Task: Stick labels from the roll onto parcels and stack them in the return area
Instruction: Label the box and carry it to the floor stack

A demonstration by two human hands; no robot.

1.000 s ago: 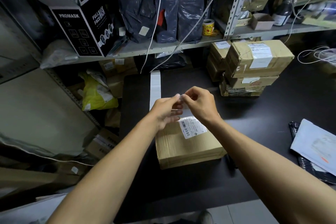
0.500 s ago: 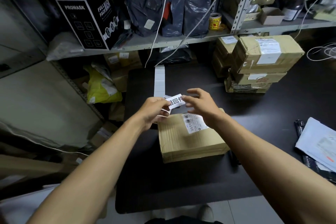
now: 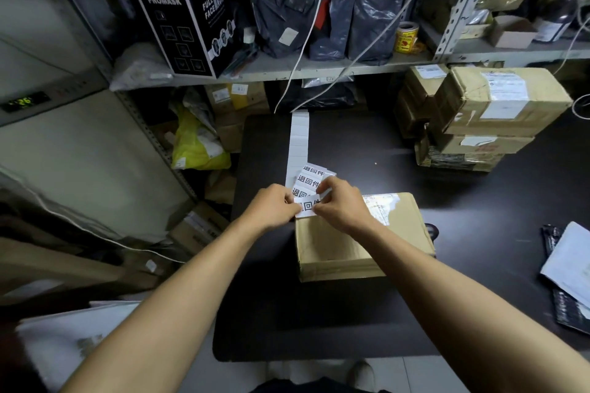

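Nearest, the left hand [image 3: 277,205] pinches the label strip [image 3: 307,188] while the right hand [image 3: 341,204] pinches what seems to be the front label's edge, just above the parcel [image 3: 357,236] on the counter [image 3: 479,233]. Peeled crookedly, the label could tear or fold onto itself. Farther back, the labelled parcels [image 3: 488,118] sit stacked.

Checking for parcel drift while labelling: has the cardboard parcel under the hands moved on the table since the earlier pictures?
No. The parcel lies at the same spot beside the label strip and the table's left edge; only the camera view shifted.
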